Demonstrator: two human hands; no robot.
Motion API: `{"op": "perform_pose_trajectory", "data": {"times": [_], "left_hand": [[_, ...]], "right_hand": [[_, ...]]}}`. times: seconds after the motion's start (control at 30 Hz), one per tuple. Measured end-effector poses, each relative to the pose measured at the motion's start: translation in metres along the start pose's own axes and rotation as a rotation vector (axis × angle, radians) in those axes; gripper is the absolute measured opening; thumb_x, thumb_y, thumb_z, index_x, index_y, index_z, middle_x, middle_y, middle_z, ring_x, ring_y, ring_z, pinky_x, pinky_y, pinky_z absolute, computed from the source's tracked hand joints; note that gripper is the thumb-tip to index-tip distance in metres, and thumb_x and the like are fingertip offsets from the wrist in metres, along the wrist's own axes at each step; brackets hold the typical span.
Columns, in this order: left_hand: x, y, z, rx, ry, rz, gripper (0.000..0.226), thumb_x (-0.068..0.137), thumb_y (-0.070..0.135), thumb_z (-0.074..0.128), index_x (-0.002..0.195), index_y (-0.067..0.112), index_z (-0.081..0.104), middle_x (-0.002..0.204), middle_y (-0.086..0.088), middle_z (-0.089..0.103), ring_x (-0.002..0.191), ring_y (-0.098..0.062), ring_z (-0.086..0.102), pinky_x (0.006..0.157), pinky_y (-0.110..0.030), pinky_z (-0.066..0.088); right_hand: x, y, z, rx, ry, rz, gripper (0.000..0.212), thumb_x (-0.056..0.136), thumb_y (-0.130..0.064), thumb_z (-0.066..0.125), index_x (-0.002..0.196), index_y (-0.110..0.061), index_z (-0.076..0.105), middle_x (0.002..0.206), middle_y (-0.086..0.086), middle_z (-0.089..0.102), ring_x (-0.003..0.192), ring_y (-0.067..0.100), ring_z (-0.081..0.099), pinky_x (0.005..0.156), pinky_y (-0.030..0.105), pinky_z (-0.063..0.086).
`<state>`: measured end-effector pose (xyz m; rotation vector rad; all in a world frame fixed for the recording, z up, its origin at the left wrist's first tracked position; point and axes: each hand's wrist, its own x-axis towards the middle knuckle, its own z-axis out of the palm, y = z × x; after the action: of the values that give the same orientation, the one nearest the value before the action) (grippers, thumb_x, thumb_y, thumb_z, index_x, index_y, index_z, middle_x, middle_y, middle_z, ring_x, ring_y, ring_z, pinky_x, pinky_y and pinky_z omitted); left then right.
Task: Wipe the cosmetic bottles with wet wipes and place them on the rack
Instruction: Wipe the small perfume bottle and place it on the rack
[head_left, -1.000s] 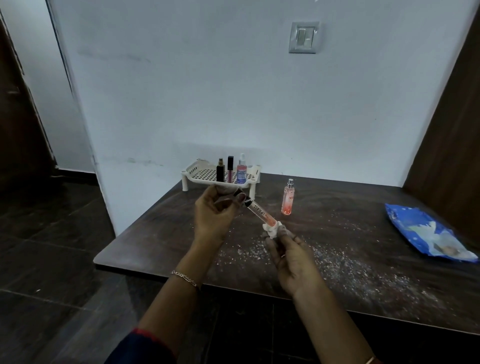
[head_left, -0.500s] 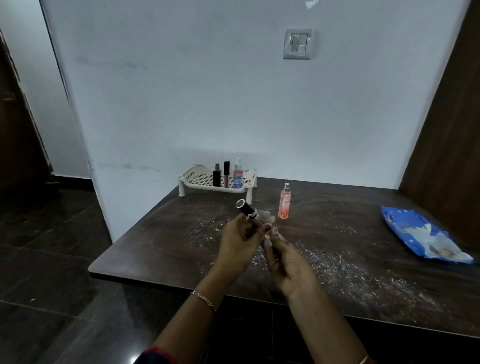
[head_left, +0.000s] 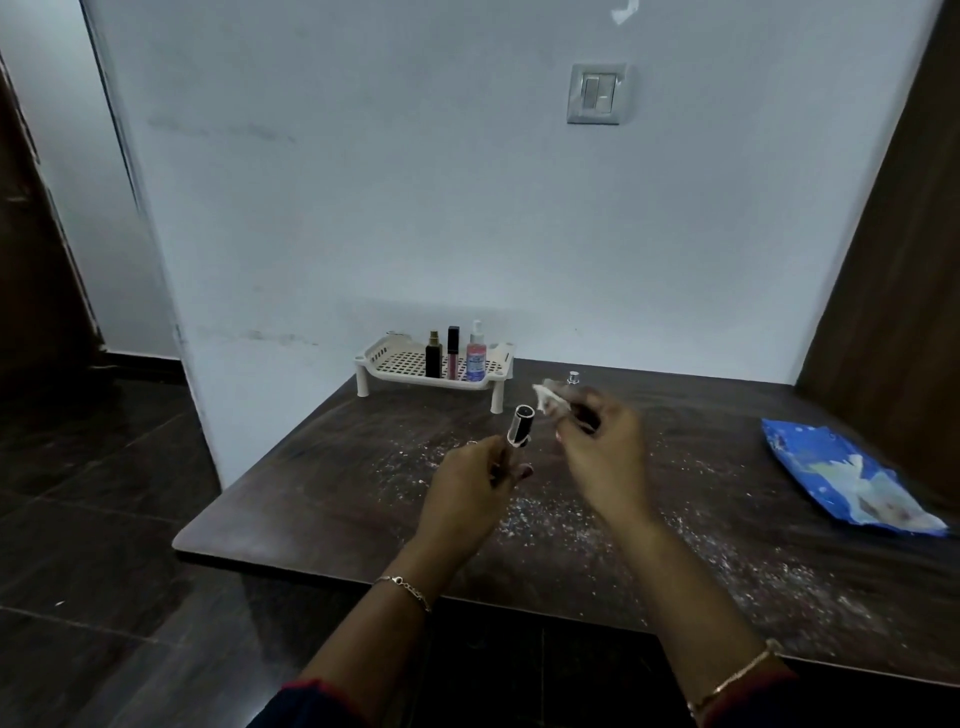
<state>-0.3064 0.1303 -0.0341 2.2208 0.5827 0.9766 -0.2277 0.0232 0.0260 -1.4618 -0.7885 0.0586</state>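
My left hand (head_left: 470, 491) grips a slim cosmetic tube (head_left: 520, 426) by its lower part, black cap pointing up. My right hand (head_left: 602, 447), blurred, is apart from it to the right and pinches a small crumpled white wet wipe (head_left: 548, 401). A white perforated rack (head_left: 405, 364) stands at the table's back against the wall, carrying a black bottle (head_left: 432, 355), a pink lip-gloss tube (head_left: 452, 352) and a pink spray bottle (head_left: 475, 359). Behind my right hand only the silver cap of another bottle (head_left: 573, 376) shows.
A blue wet-wipe pack (head_left: 841, 475) lies at the table's right side. The dark table top (head_left: 363, 467) is scattered with white specks. A white wall rises behind, a brown panel stands at the right, and the table's left edge drops to dark floor.
My hands have separated: the right hand drew the wipe off the tube and moved right and up. The left hand keeps the tube, now nearly upright.
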Motion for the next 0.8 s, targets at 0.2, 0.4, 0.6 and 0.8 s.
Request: {"op": "perform_pose_trajectory", "data": {"times": [0.2,0.4,0.6,0.8], "left_hand": [[0.005,0.001,-0.010,0.123,0.013,0.010,0.014,0.083,0.031,0.067,0.076,0.020,0.062,0.070,0.005,0.067,0.067,-0.009,0.063,0.068,-0.037,0.055],[0.004,-0.008,-0.011,0.170,0.021,-0.026,0.021,0.083,0.034,0.066,0.071,0.018,0.057,0.066,0.003,0.065,0.062,-0.012,0.061,0.064,-0.035,0.053],[0.015,-0.016,-0.019,0.166,0.011,-0.035,0.025,0.084,0.027,0.065,0.064,0.020,0.052,0.065,-0.001,0.066,0.061,-0.015,0.062,0.063,-0.038,0.053],[0.052,-0.045,-0.037,0.138,-0.022,-0.126,0.024,0.086,0.024,0.065,0.068,0.030,0.051,0.070,0.012,0.058,0.065,0.001,0.056,0.057,-0.014,0.040]], "right_hand": [[0.009,-0.006,0.008,-0.562,-0.231,-0.363,0.028,0.087,-0.015,0.063,0.115,-0.016,0.065,0.115,0.001,0.066,0.087,-0.001,0.052,0.076,0.008,0.041],[0.017,-0.007,0.017,-0.775,-0.291,-0.542,0.016,0.089,-0.016,0.061,0.102,-0.012,0.069,0.103,0.002,0.068,0.083,0.003,0.048,0.076,0.011,0.034],[0.029,-0.004,0.041,-0.959,-0.286,-0.623,0.016,0.084,-0.010,0.067,0.100,-0.011,0.066,0.096,0.006,0.068,0.087,0.019,0.063,0.074,0.023,0.046],[0.064,-0.005,0.058,-0.789,-0.394,-0.478,0.006,0.085,-0.010,0.064,0.085,-0.016,0.066,0.087,-0.001,0.069,0.070,0.004,0.054,0.061,0.008,0.033]]}}
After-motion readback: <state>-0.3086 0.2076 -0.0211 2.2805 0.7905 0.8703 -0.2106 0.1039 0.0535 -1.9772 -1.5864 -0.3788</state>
